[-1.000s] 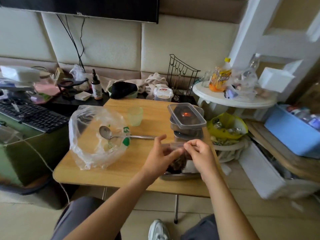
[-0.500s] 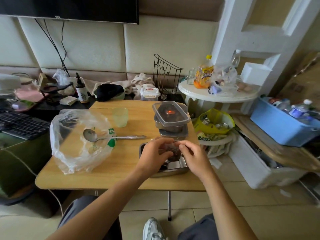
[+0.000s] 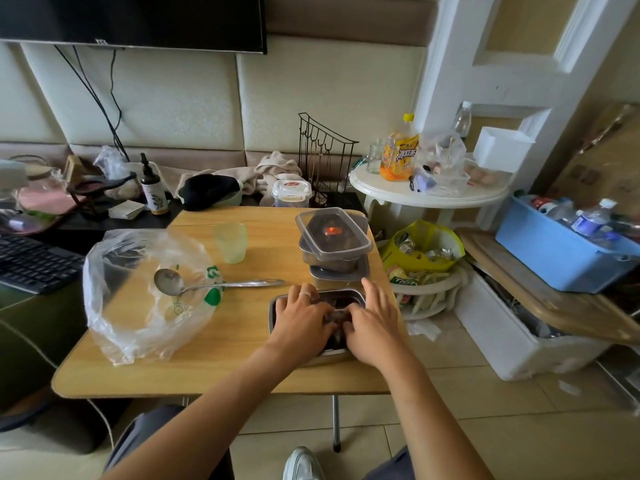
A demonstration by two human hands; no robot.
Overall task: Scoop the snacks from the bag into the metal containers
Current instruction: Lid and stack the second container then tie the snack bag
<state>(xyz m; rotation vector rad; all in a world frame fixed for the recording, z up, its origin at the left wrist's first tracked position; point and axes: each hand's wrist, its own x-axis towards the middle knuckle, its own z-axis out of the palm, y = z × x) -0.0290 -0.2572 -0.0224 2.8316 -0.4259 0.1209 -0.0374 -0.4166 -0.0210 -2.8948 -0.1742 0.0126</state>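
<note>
Left hand (image 3: 301, 318) and right hand (image 3: 372, 320) cover the metal container (image 3: 277, 303) at the desk's (image 3: 207, 358) near edge; pinching or pressing the snacks (image 3: 334, 317), I can't tell. The spoon (image 3: 221, 284) lies with its handle pointing toward the left hand.

A light wood tone is shown by the desk (image 3: 225, 358). The plastic bag (image 3: 114, 306) is clear and printed with green marks. The cup (image 3: 231, 242) is tinted pale green. Dark brown snacks (image 3: 335, 300) are seen in the silver-grey metal container (image 3: 273, 311). The crate (image 3: 554, 251) is coloured blue.
</note>
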